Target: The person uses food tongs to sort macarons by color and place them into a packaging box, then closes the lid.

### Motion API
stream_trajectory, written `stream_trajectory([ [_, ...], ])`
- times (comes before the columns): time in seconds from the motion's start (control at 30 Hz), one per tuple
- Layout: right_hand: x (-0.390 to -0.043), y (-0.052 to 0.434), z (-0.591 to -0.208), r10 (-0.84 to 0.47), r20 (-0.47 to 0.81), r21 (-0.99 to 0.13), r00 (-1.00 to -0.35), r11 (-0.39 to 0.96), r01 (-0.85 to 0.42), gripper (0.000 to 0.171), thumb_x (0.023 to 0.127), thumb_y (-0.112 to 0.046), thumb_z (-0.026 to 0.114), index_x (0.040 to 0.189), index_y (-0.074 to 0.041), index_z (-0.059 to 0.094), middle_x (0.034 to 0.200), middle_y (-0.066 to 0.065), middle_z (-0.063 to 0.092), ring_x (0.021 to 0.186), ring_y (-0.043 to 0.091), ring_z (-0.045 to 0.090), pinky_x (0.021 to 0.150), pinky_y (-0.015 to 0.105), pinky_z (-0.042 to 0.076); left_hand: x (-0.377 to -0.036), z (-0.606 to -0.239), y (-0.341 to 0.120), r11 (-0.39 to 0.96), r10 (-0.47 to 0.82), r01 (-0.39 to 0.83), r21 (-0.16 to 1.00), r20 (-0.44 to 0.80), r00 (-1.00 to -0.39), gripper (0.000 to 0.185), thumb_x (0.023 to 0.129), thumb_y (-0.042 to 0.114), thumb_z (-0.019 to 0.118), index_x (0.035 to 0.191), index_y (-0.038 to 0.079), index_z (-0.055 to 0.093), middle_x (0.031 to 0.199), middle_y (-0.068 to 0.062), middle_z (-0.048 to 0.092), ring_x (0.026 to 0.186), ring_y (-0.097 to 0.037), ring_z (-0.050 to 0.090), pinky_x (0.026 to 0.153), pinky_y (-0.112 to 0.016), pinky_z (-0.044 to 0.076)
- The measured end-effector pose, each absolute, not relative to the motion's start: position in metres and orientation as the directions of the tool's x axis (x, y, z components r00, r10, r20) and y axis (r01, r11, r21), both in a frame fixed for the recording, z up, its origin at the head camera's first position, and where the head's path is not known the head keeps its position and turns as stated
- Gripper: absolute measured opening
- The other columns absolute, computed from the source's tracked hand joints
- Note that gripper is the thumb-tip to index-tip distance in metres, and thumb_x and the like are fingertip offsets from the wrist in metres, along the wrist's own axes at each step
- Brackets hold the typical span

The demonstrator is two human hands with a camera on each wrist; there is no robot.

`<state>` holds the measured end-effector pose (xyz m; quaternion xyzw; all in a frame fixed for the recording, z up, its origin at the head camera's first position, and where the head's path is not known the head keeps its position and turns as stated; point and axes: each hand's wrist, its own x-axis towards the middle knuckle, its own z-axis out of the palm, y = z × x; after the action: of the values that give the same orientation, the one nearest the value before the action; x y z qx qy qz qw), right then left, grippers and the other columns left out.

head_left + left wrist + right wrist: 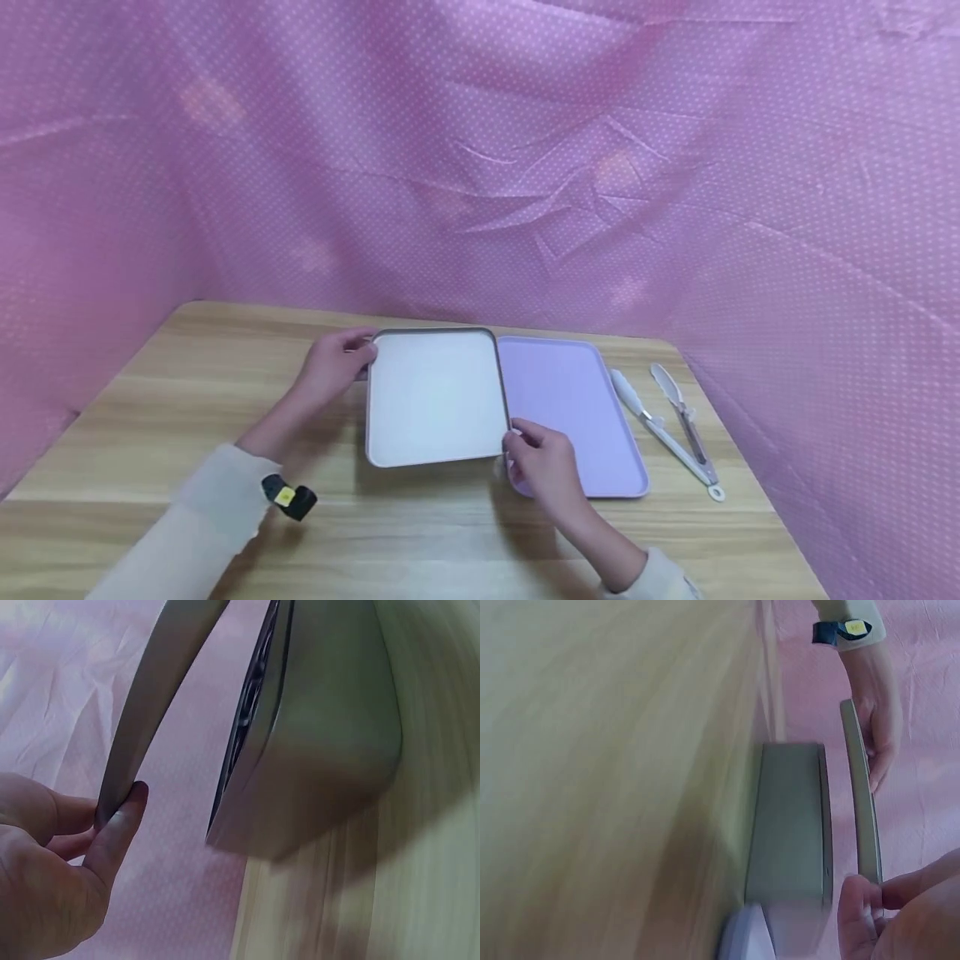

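Note:
Both hands hold a shallow rectangular lid (438, 396), white with a raised grey rim. My left hand (333, 367) pinches its far left edge between thumb and fingers. The right hand (546, 467) grips its near right corner. Beneath the lid, and apart from it, stands a greyish-beige box (337, 735) on the table, seen in both wrist views. Something dark shows along the box's top edge in the left wrist view; what it is cannot be made out. From the head view the lid hides the box.
A light purple tray (570, 417) lies on the wooden table (420, 542), right of the lid and partly behind the right hand. Further right are spread tongs (675, 448) with pale tips. Pink dotted cloth (480, 167) hangs around the back and sides.

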<state>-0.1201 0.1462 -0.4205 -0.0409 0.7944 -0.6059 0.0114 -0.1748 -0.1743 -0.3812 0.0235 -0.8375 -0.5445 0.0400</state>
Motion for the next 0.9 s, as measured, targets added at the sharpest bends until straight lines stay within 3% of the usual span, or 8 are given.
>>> stream_trajectory([
  [0.23, -0.130, 0.167, -0.414, -0.025, 0.084, -0.928, -0.996, 0.361, -0.088, 0.032, 0.087, 0.003, 0.064, 0.118, 0.005, 0.071, 0.099, 0.018, 0.067, 0.061, 0.030, 0.066, 0.047, 0.035, 0.060, -0.180, -0.381, -0.146, 0.345, -0.108, 0.043, 0.937, 0.085, -0.990, 0.043, 0.102, 0.012, 0.054, 0.144, 0.001, 0.054, 0.118, -0.021, 0.065, 0.095, -0.020, 0.070, 0.079, -0.025, 0.063],
  [0.4, -0.139, 0.173, -0.407, -0.006, 0.060, -0.944, -0.998, 0.325, -0.059, 0.037, 0.085, 0.007, 0.061, 0.121, 0.009, 0.068, 0.100, 0.023, 0.073, 0.063, 0.023, 0.068, 0.052, 0.033, 0.062, -0.178, -0.378, -0.130, 0.330, -0.096, 0.061, 0.942, 0.098, -0.991, 0.043, 0.102, 0.014, 0.055, 0.144, 0.004, 0.055, 0.121, -0.020, 0.064, 0.102, -0.026, 0.069, 0.079, -0.026, 0.063],
  [0.6, -0.143, 0.176, -0.406, 0.006, 0.019, -0.954, -1.000, 0.299, -0.016, 0.035, 0.086, 0.009, 0.063, 0.121, 0.011, 0.067, 0.107, 0.028, 0.072, 0.074, 0.022, 0.071, 0.057, 0.033, 0.063, -0.175, -0.378, -0.121, 0.315, -0.120, 0.071, 0.946, 0.114, -0.986, 0.039, 0.101, 0.013, 0.056, 0.140, 0.005, 0.060, 0.117, -0.019, 0.067, 0.097, -0.024, 0.070, 0.081, -0.030, 0.064],
  [0.9, -0.141, 0.176, -0.401, 0.001, 0.093, -0.929, -0.996, 0.361, -0.087, 0.030, 0.087, 0.007, 0.062, 0.116, 0.008, 0.071, 0.092, 0.023, 0.075, 0.056, 0.021, 0.069, 0.058, 0.032, 0.064, -0.177, -0.367, -0.114, 0.428, -0.189, 0.045, 0.903, 0.138, -0.972, 0.037, 0.101, 0.017, 0.059, 0.137, 0.012, 0.064, 0.113, -0.012, 0.070, 0.094, -0.023, 0.067, 0.079, -0.032, 0.061],
])
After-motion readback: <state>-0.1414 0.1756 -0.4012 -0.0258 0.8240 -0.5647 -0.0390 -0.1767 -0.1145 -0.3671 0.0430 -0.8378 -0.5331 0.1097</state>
